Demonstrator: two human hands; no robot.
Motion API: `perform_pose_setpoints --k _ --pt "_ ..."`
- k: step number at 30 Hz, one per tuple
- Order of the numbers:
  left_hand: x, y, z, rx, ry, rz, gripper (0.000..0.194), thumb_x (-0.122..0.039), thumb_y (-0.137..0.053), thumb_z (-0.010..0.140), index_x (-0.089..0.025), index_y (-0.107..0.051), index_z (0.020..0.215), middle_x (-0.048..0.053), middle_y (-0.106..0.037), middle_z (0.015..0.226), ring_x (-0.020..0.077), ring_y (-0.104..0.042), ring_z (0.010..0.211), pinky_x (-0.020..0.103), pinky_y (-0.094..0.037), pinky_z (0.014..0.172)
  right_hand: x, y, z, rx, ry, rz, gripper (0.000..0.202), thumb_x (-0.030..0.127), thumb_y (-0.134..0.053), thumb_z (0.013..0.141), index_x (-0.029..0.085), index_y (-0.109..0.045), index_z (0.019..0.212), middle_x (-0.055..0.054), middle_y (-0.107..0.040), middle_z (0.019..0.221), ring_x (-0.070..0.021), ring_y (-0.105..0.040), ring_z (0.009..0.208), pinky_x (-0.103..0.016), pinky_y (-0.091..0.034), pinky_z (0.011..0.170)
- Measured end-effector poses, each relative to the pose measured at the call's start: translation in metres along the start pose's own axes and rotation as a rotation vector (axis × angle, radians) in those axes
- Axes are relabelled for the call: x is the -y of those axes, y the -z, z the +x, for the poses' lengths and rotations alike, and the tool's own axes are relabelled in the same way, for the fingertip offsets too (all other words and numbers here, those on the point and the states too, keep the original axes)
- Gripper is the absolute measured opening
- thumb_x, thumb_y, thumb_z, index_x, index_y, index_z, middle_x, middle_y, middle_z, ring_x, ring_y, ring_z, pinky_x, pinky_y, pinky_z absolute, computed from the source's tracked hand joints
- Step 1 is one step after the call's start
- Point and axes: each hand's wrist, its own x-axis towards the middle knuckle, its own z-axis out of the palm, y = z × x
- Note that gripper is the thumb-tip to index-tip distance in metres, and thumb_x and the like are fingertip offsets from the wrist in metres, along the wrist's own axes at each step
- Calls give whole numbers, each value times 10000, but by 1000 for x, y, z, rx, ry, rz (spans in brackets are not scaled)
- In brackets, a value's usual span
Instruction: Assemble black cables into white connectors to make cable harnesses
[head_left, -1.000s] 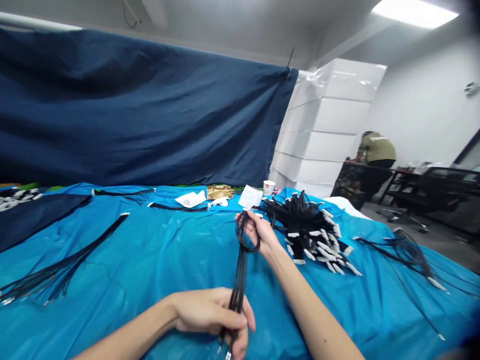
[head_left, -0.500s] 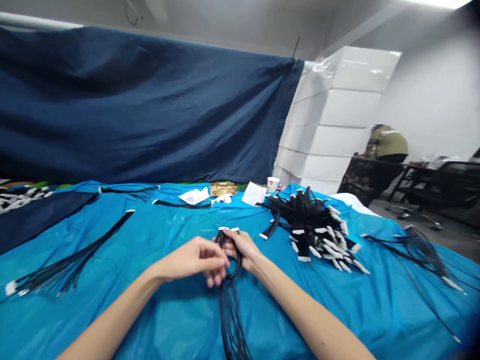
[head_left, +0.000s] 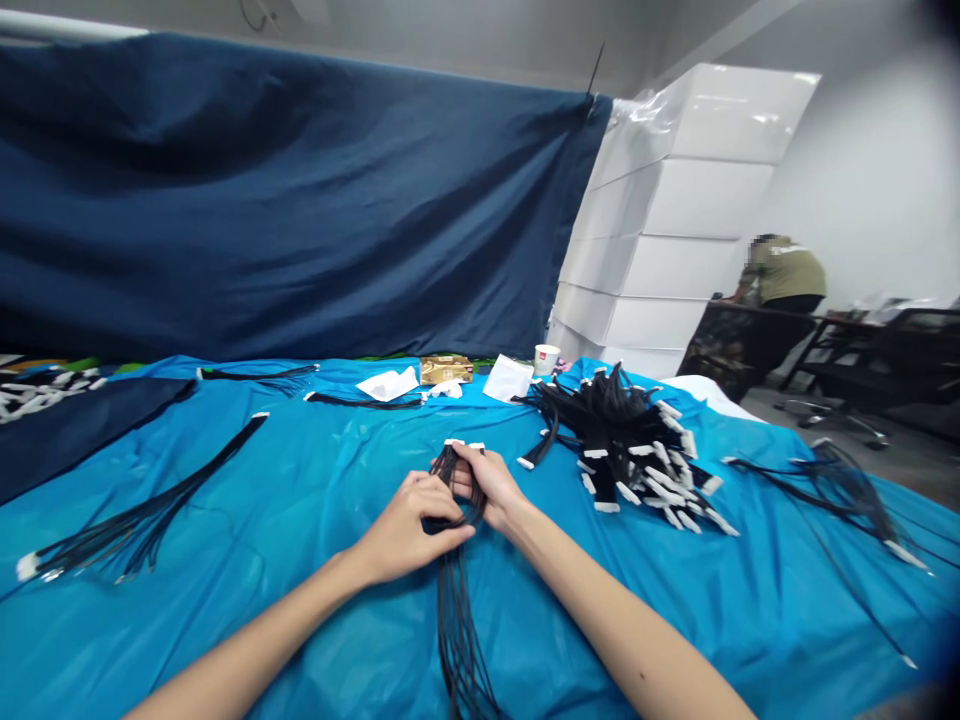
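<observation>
Here, in the head view, I see a looped black cable bundle (head_left: 455,600) over the table (head_left: 315,500), well in from the far edge, its loose wires trailing toward the near edge. The right hand (head_left: 493,488) has its fingers clamped on the loop just below two white connectors (head_left: 452,442); the left hand (head_left: 412,522) pinches the loop's lower part, fingers curled. A heap of black cables (head_left: 611,425) lies toward the right edge, and a paper cup (head_left: 546,361) stands by the far edge.
</observation>
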Motion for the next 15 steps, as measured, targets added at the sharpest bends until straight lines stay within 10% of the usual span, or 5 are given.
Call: perform_pose_setpoints --k 15 --pt "8 24 4 -32 382 -505 316 -401 -563 742 -121 -703 789 68 -701 820 213 -615 831 300 -454 783 -4 4 6 16 24 -83 149 235 -535 779 103 -578 725 -71 -660 633 -132 -612 479 -226 -512 459"
